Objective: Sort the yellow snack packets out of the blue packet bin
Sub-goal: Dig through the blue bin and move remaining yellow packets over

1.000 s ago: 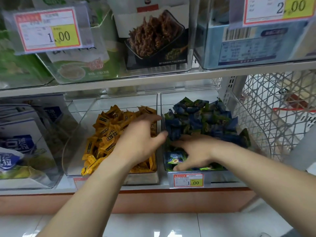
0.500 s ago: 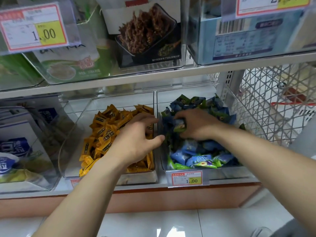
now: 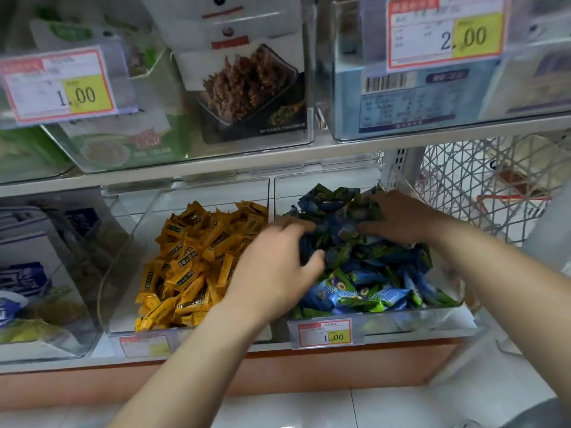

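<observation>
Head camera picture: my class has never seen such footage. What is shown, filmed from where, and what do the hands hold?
No machine: a person works bare-handed, with one camera on their head looking forward and down. Both hands reach into the blue packet bin on a shop shelf. The left hand curls fingers and thumb round some blue packets; the right hand lies spread on the pile, gripping nothing visibly. The yellow packets lie in the clear bin to its left. No yellow one shows among the blue.
</observation>
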`<state>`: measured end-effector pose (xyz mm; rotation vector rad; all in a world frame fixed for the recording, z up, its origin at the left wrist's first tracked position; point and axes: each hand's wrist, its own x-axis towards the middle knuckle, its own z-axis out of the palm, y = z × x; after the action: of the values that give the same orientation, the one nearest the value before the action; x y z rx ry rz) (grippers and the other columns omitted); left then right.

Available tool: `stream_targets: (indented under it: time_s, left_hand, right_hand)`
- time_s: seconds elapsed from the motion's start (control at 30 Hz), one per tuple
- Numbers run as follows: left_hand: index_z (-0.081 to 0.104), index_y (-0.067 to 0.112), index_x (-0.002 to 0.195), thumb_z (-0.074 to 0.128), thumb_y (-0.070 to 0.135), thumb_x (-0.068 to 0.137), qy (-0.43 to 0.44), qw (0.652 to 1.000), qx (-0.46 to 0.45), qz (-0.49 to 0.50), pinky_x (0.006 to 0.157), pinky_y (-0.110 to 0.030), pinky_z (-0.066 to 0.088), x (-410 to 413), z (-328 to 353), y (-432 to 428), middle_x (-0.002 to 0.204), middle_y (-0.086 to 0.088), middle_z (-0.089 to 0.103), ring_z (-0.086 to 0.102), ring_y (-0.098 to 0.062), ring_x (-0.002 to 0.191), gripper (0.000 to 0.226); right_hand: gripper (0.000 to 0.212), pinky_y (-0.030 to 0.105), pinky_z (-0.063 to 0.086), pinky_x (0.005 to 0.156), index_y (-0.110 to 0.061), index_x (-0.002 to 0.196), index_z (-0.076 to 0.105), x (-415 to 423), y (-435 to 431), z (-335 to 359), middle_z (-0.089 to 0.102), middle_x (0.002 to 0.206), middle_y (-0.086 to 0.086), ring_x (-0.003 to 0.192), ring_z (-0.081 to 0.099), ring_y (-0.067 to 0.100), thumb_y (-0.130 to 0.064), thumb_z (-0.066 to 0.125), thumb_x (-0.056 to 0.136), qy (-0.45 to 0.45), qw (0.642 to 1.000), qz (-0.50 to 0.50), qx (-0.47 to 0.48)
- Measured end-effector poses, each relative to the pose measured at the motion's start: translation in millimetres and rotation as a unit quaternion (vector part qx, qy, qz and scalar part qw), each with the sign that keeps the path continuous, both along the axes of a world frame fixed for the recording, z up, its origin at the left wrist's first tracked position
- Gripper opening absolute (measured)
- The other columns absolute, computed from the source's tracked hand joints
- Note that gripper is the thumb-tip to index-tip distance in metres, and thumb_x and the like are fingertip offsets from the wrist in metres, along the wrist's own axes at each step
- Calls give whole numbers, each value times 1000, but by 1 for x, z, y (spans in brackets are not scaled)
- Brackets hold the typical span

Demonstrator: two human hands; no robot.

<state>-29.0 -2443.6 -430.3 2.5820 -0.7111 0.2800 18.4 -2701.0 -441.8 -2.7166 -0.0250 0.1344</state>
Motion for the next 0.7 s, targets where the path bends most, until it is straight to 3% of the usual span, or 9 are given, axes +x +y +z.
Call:
stream_targets:
  time_s: [0.17, 0.23, 0.3, 0.43, 0.5, 0.53, 0.63, 0.7]
  left_hand:
    - [53, 18, 131, 60, 44, 90, 149, 985, -16, 82, 88, -33, 50, 24, -13, -58, 127, -6, 61, 59, -26, 112, 49]
    - [55, 14, 123, 56, 44, 93, 290, 946, -82, 119, 79, -31, 45, 41, -17, -79, 127, -10, 60, 57, -29, 105, 42]
    - [58, 13, 124, 48, 46, 97, 377, 907, -137, 130, 83, -31, 42, 53, -29, -95, 134, -14, 58, 56, -32, 110, 44]
    - [40, 16, 148, 40, 60, 95, 397, 892, -164, 140, 95, -30, 37, 66, -51, -105, 152, -13, 42, 46, -32, 132, 70]
    - [40, 19, 150, 42, 66, 91, 427, 878, -185, 114, 104, -31, 39, 70, -54, -106, 153, -9, 41, 46, -29, 133, 76]
    - [47, 21, 146, 46, 67, 89, 441, 866, -213, 105, 101, -30, 44, 73, -55, -105, 148, -7, 48, 52, -26, 127, 73]
    - [69, 26, 116, 58, 56, 90, 484, 802, -337, 99, 67, -17, 51, 77, -53, -101, 112, 1, 70, 67, -10, 90, 41]
    - [70, 18, 105, 57, 47, 94, 503, 753, -403, 130, 59, -19, 51, 77, -52, -99, 92, -1, 69, 68, -12, 73, 33]
  right_hand:
    - [60, 36, 50, 94, -22, 119, 64, 7, 10, -16, 60, 128, 10, 112, 57, 28, -69, 57, 83, 73, 996, -60, 9]
    - [53, 35, 50, 94, -35, 121, 64, 5, 16, -21, 62, 128, 4, 111, 59, 25, -69, 53, 82, 75, 996, -43, 24]
    - [40, 36, 50, 97, -41, 119, 65, 5, 19, -23, 64, 127, -2, 110, 61, 19, -58, 53, 85, 83, 994, -23, 72]
    - [34, 35, 46, 98, -19, 116, 68, 6, 18, -27, 65, 122, 7, 106, 59, 23, -34, 46, 94, 81, 984, -77, 139]
    - [33, 32, 46, 93, -9, 115, 67, 6, 15, -28, 63, 119, 11, 102, 59, 24, -25, 44, 98, 96, 976, -101, 166]
    - [32, 33, 48, 94, -8, 114, 67, 5, 14, -26, 65, 117, 12, 102, 61, 25, -25, 44, 99, 98, 969, -116, 196]
    - [31, 43, 54, 96, -8, 114, 68, 2, 11, -26, 71, 108, 15, 100, 68, 32, -28, 50, 99, 116, 898, -193, 377]
    - [29, 49, 56, 92, -4, 115, 67, -1, 15, -24, 72, 106, 19, 95, 70, 36, -24, 56, 97, 120, 832, -219, 496]
